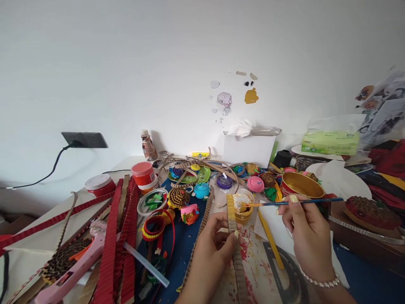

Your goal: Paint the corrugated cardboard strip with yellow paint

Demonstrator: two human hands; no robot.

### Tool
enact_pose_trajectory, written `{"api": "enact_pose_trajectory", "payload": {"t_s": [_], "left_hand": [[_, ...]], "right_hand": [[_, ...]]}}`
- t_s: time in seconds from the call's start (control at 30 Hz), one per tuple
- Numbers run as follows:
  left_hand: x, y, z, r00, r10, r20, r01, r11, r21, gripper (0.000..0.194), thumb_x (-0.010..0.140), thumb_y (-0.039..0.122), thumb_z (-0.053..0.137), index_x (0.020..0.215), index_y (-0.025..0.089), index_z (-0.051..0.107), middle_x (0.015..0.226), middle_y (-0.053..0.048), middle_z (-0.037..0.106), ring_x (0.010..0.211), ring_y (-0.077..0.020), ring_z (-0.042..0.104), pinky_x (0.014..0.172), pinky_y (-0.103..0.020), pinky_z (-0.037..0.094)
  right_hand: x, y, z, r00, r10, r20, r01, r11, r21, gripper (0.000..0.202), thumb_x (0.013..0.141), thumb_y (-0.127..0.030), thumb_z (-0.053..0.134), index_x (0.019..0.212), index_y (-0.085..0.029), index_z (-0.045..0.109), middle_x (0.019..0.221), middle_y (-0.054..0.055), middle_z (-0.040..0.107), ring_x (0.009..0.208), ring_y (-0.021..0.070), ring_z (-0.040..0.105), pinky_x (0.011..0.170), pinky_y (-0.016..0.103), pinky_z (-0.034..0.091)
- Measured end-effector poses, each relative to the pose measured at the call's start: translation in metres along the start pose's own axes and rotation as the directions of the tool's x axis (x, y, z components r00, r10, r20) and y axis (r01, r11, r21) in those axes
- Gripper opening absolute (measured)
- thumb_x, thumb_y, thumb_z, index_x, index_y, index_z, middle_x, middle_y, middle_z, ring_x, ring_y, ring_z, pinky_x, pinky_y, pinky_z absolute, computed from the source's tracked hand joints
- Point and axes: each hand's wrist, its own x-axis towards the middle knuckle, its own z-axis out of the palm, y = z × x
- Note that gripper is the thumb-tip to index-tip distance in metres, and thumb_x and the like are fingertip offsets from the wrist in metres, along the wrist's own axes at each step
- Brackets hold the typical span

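Note:
A long corrugated cardboard strip (239,270), yellow at its upper end, is pinched between the thumb and fingers of my left hand (218,240). My right hand (303,223), with a beaded bracelet at the wrist, grips a thin blue paintbrush (322,201) held nearly level. The brush tip points left, over a small jar of yellow paint (244,216) with white around its top, just right of the strip's yellow end. Below lies a paint-stained board (253,270).
Red corrugated strips (109,245) and a pink glue gun (79,264) lie at the left. Colourful paper coils, including a pink one (255,184), fill the middle. A yellow cutter (271,240), gold-lined bowl (302,185) and tissue pack (330,142) are at the right.

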Motion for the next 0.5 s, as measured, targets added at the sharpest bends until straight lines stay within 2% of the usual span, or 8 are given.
{"api": "enact_pose_trajectory", "payload": {"t_s": [0.2,0.5], "left_hand": [[0.001,0.002,0.003,0.999,-0.040,-0.032,0.039,0.999,-0.034,0.019,0.068,0.016,0.065,0.084,0.017,0.054,0.080,0.003,0.056,0.063,-0.0093,0.059,0.063,-0.023,0.044],[-0.001,-0.001,-0.001,0.999,-0.006,-0.034,0.006,1.000,-0.001,0.017,0.073,0.016,0.062,0.087,0.017,0.054,0.083,0.003,0.055,0.062,-0.0072,0.058,0.062,-0.021,0.043]], "right_hand": [[-0.002,-0.005,0.003,0.998,0.063,-0.030,-0.054,0.973,0.222,0.026,0.082,-0.044,0.057,0.080,-0.018,0.057,0.056,-0.002,0.057,0.039,0.0059,0.037,0.036,0.019,0.028],[-0.021,-0.009,0.001,0.990,-0.098,0.100,0.060,0.941,0.334,0.013,0.088,-0.026,0.048,0.081,-0.021,0.058,0.066,-0.001,0.057,0.046,0.0078,0.046,0.041,0.021,0.036]]}}
